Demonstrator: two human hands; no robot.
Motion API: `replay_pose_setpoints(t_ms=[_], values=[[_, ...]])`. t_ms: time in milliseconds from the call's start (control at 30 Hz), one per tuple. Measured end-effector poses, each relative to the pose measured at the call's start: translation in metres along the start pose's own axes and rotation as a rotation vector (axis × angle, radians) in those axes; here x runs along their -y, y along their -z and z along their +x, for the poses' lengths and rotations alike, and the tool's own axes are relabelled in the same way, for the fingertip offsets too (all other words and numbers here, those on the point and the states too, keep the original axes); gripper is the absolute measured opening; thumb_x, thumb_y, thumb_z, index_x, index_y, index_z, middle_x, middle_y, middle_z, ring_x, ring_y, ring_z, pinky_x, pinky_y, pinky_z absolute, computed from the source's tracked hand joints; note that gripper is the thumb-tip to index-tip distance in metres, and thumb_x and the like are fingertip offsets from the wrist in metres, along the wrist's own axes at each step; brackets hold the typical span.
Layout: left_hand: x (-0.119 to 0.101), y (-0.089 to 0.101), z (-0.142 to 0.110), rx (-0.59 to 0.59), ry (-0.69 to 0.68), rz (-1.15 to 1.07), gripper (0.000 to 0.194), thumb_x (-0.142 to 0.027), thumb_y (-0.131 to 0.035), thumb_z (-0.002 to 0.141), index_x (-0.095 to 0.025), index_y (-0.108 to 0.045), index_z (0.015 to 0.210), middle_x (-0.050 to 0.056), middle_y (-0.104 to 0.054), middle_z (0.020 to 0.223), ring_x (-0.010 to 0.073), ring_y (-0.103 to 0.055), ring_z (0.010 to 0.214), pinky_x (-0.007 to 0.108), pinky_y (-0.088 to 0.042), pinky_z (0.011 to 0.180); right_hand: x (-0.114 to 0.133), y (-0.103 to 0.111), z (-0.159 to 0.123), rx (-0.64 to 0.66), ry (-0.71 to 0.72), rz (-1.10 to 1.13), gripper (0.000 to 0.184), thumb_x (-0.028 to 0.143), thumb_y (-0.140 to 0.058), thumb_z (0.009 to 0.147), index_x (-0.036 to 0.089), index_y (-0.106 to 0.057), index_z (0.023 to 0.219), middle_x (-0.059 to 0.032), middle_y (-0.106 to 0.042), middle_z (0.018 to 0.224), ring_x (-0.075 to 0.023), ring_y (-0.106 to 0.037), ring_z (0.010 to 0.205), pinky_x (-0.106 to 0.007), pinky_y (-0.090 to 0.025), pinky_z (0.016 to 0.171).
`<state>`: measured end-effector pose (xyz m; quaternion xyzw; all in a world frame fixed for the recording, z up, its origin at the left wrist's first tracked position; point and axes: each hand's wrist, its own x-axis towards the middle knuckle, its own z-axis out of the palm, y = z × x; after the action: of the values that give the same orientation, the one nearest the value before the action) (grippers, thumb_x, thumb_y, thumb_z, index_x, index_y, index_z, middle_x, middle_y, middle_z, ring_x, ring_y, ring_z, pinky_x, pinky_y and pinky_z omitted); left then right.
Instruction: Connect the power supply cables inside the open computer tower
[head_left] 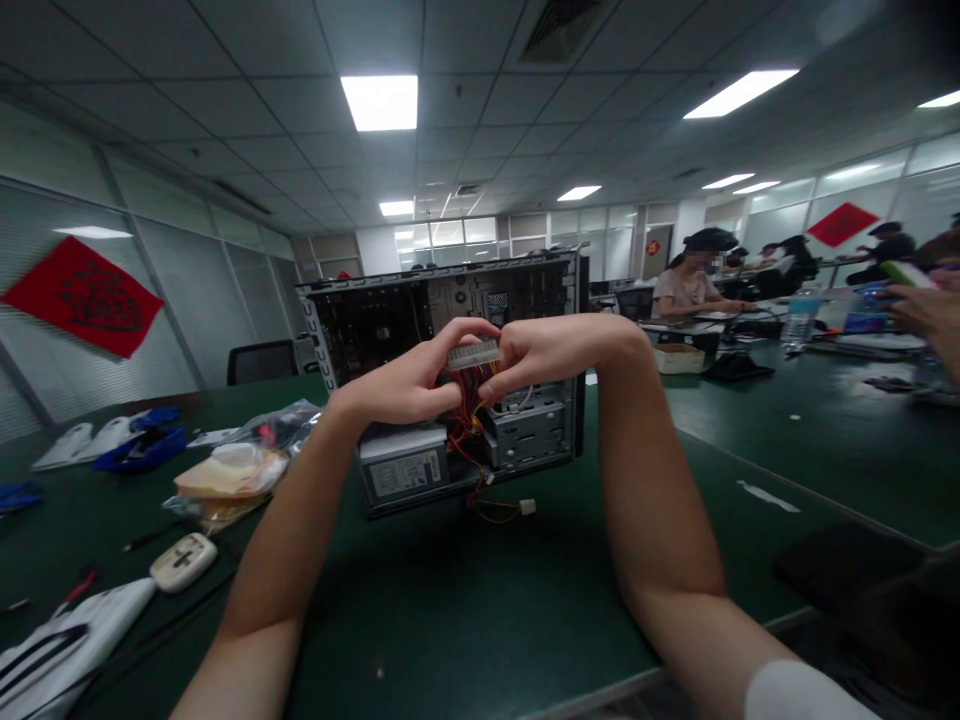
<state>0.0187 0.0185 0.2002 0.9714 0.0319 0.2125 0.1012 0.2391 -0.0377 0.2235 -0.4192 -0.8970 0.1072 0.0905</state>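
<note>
An open computer case (442, 285) stands on the table in front of me, its inside facing me. At its lower left sits a power supply (405, 472) with a label, and a metal drive cage (531, 435) is at lower right. Before the opening, my left hand (412, 385) grips the left end of a wide, pale multi-pin power connector (474, 355). My right hand (536, 350) is closed at the connector's right end. Red, yellow and black wires (466, 410) run down from it. A small white plug (527, 507) dangles below the case.
On the green table (465, 610), plastic bags (232, 470), a white power strip (184, 562) and black cables lie to the left. A water bottle (801, 320) and an open box (679, 358) are at right. Other people sit farther back; another person's hand (926, 305) shows at far right.
</note>
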Motion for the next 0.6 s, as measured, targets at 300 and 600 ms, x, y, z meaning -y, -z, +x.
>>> replay_pose_setpoints(t_ms=[300, 600], values=[[0.015, -0.005, -0.001, -0.067, -0.047, -0.071, 0.071, -0.006, -0.056, 0.076, -0.020, -0.036, 0.143, 0.011, -0.057, 0.130, 0.0279, -0.061, 0.113, 0.037, -0.053, 0.093, 0.008, 0.000, -0.002, -0.011, -0.053, -0.023, 0.044, 0.054, -0.064, 0.088, 0.013, -0.076, 0.077, -0.0007, -0.060, 0.058, -0.0116, -0.048, 0.054, -0.025, -0.031, 0.055], [0.023, -0.002, -0.006, -0.034, 0.036, -0.086, 0.070, -0.012, -0.053, 0.083, -0.024, -0.034, 0.149, 0.009, -0.057, 0.128, 0.0276, -0.061, 0.110, 0.038, -0.054, 0.090, -0.009, -0.005, 0.008, -0.013, -0.003, 0.077, 0.041, 0.053, -0.066, 0.086, 0.015, -0.080, 0.088, -0.0033, -0.071, 0.077, -0.0154, -0.060, 0.071, -0.025, -0.040, 0.063]])
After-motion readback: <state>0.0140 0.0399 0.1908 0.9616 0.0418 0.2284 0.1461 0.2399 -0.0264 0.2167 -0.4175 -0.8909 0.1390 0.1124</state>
